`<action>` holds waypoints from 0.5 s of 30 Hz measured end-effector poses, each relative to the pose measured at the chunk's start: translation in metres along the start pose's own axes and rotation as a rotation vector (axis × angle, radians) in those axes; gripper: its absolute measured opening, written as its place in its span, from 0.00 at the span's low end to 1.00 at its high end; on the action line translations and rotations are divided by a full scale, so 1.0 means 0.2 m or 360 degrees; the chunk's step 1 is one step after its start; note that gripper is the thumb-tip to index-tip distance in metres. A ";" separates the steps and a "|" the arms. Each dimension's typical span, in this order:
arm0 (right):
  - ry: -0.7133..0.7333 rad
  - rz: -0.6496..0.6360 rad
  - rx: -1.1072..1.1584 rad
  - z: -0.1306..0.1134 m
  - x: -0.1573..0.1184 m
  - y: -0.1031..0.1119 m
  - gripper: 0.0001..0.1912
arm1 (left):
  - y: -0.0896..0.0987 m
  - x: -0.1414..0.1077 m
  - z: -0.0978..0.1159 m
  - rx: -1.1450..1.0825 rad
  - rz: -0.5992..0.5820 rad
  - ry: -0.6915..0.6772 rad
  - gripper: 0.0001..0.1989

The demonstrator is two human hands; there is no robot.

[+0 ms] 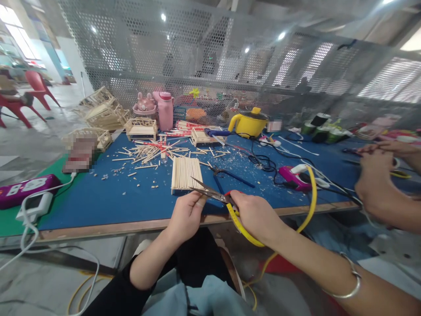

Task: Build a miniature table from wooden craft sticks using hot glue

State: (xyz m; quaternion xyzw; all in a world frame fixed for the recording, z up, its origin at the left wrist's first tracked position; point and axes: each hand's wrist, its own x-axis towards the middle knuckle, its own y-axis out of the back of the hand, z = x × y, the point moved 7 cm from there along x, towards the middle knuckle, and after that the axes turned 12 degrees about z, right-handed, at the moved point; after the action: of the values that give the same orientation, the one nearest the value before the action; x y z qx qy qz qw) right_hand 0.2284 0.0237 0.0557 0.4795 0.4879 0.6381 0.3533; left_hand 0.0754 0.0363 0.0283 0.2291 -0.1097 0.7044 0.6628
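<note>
My right hand [256, 215] is closed on the handles of a pair of scissors [213, 194], whose blades are parted and point left. My left hand [188, 213] is pinched near the blades, at the near edge of a panel of pale wooden sticks laid side by side [187, 173]; what its fingertips hold is too small to make out. The panel stands on the blue table mat [131, 210]. Beyond it lie pliers with blue handles [230, 175] and a pile of loose sticks [151, 153]. A yellow band [245, 232] hangs beside my right hand.
Small wooden furniture pieces [141, 128], a pink bottle [165, 112] and a yellow pot [251, 123] stand at the back. Purple power strips [296, 177] and cables lie on the mat. Another person's hands [378, 166] work at the right.
</note>
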 end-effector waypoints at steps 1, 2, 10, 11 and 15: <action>-0.0002 -0.0031 -0.0023 0.00 0.00 0.00 0.06 | 0.00 0.00 -0.01 0.0011 0.0010 0.0011 0.16; -0.0005 -0.0061 -0.0042 0.01 -0.01 0.01 0.06 | 0.00 0.00 -0.01 0.0024 0.0017 0.0019 0.17; -0.0062 -0.0285 0.0040 0.04 -0.02 0.07 0.06 | -0.01 0.00 0.02 0.0049 -0.0029 -0.0052 0.18; -0.0054 -0.0349 0.0161 0.04 -0.03 0.06 0.06 | -0.02 0.00 0.03 0.0031 -0.0050 -0.0069 0.18; 0.0080 -0.0504 0.0752 0.00 -0.03 0.03 0.07 | -0.03 -0.01 0.05 -0.0104 -0.0129 -0.0038 0.17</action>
State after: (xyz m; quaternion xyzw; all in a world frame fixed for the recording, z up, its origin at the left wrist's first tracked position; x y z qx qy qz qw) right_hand 0.2294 0.0169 0.0597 0.4503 0.7007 0.4552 0.3148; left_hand 0.0830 0.0306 0.0346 0.2199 -0.1312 0.6702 0.6966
